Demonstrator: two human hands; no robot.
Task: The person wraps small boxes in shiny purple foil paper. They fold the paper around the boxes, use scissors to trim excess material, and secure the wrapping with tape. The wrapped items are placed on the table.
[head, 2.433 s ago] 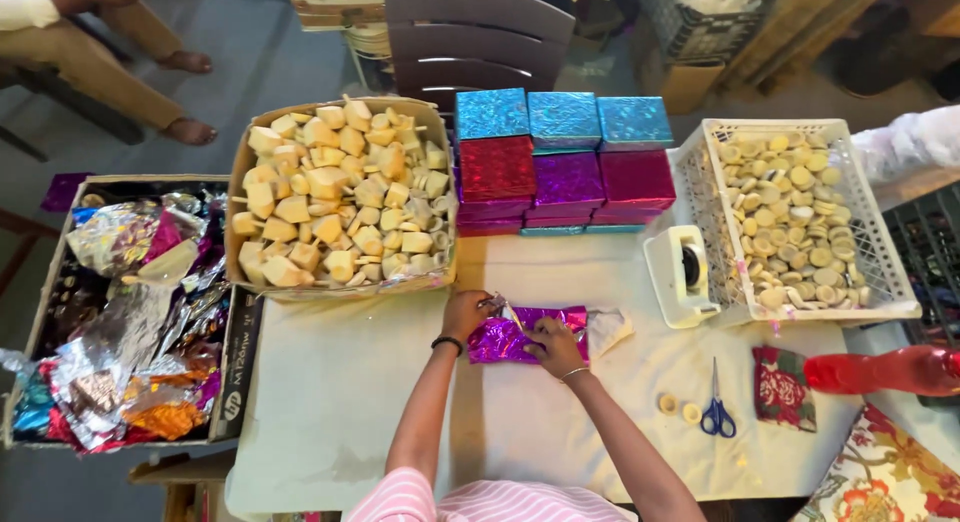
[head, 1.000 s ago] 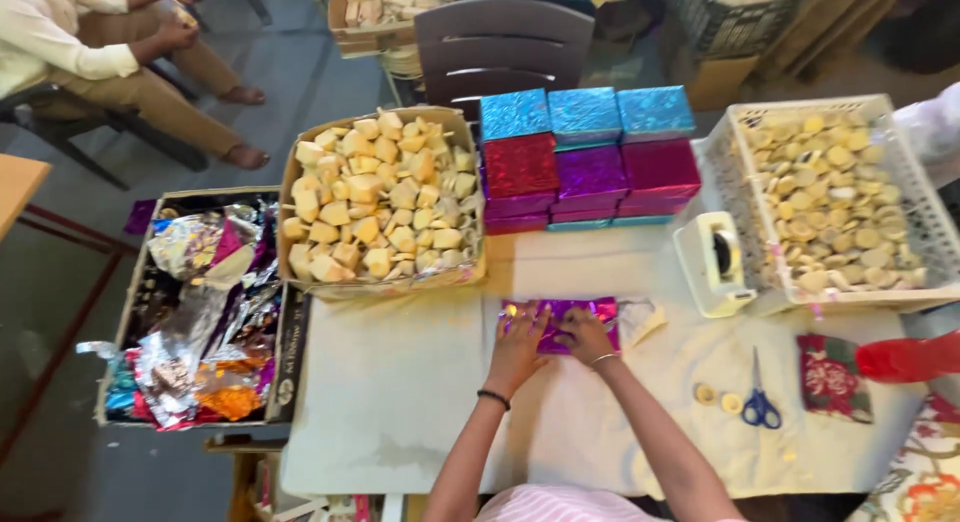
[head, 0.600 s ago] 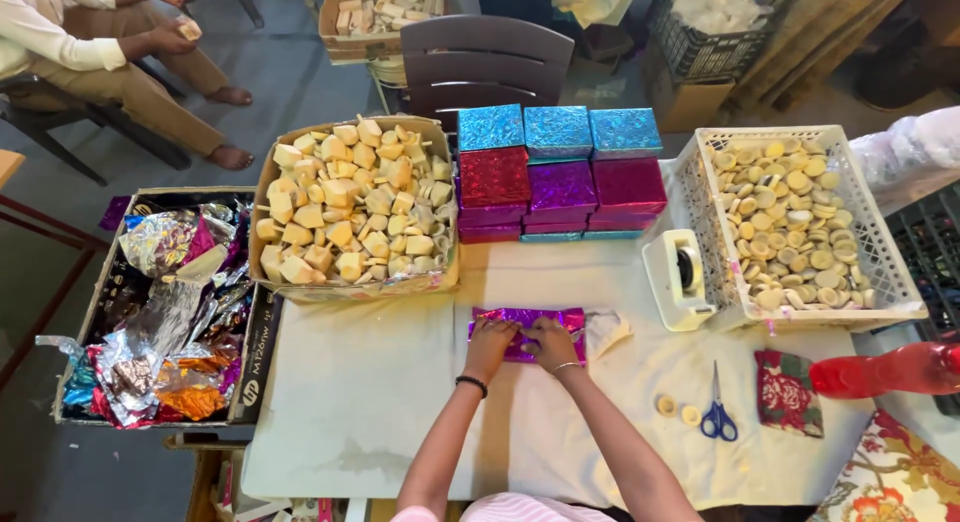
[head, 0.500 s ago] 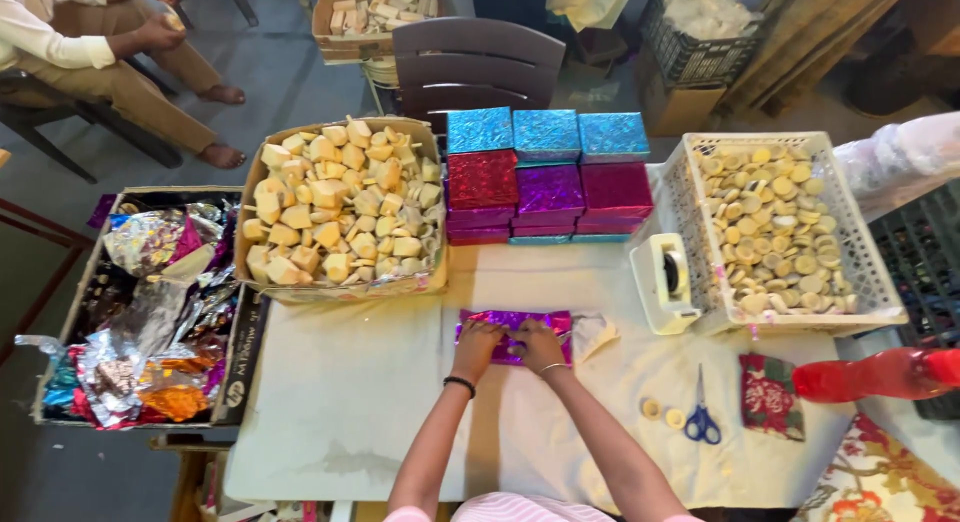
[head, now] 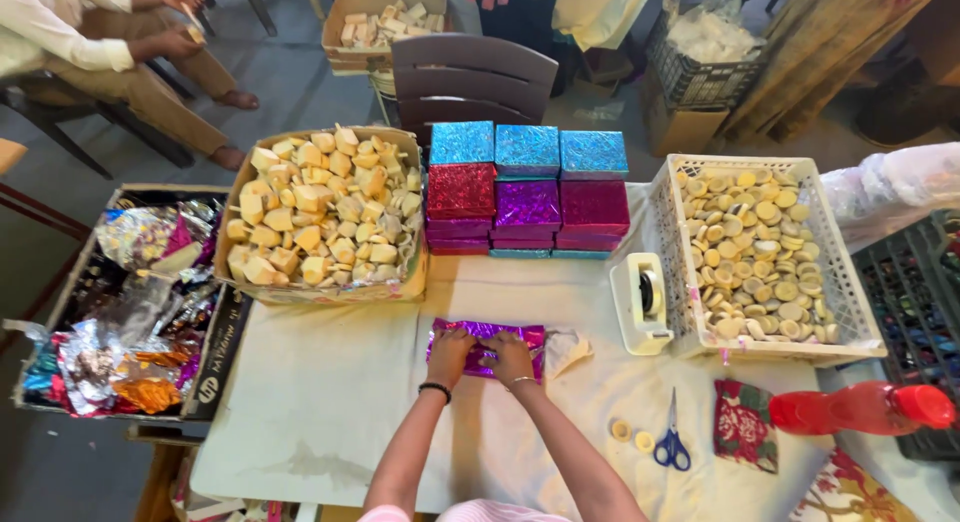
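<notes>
Pressing down side by side, the left hand (head: 450, 348) and right hand (head: 511, 358) lie flat with fingers spread on a purple foil-wrapped packet (head: 487, 336), which sits on the cloth-covered counter (head: 340, 402) just in front of the stacked shiny gift boxes (head: 527, 189). Beyond the left hand stands a cardboard box of pale yellow blocks (head: 318, 214), while off to the right a white tape dispenser (head: 641, 303) rests against a white basket of round pale discs (head: 757, 254), with blue-handled scissors (head: 671, 444) lying nearer the counter's front edge.
</notes>
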